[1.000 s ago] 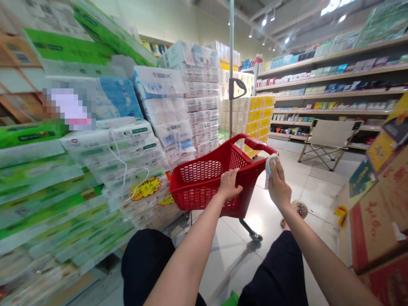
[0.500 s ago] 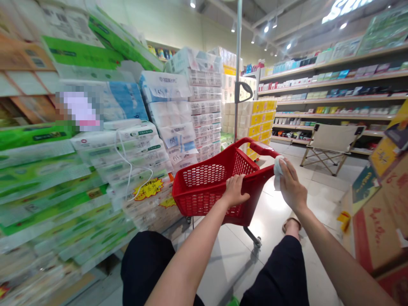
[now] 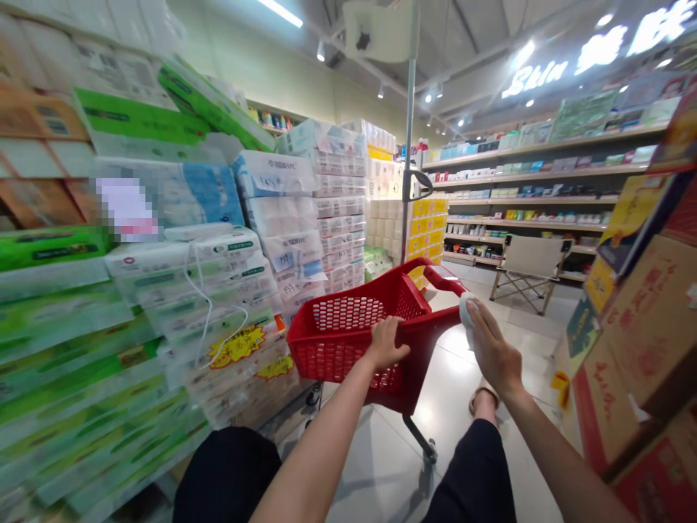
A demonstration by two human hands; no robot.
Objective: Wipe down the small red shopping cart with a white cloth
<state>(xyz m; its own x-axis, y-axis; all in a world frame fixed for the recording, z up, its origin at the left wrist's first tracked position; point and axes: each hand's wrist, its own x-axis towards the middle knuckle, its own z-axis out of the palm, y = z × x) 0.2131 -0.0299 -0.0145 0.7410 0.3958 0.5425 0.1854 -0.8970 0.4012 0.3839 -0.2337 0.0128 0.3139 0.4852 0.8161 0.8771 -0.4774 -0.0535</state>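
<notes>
A red plastic shopping cart (image 3: 348, 338) with perforated basket walls stands before me, its handle at the right end. My left hand (image 3: 385, 345) grips the near rim of the basket, fingers over the edge and thumb outside. In my right hand (image 3: 493, 349) is a white cloth (image 3: 467, 309), pressed on the side of the cart at the near end of the handle. The fingers lie together over the cloth and hide part of it. A metal pole with a black loop grip rises behind the cart.
Wrapped tissue packs (image 3: 207, 276) are stacked along the left. Cardboard boxes (image 3: 647, 334) pile up at the right. A beige folding chair (image 3: 531, 261) stands on the white tiled floor, before long shelves (image 3: 523, 218) of goods. My knees are close below the cart.
My view has tilted up and turned right, so the scene sits lower and further left. My right hand stays on the handle end with the cloth. My left hand keeps its place on the rim.
</notes>
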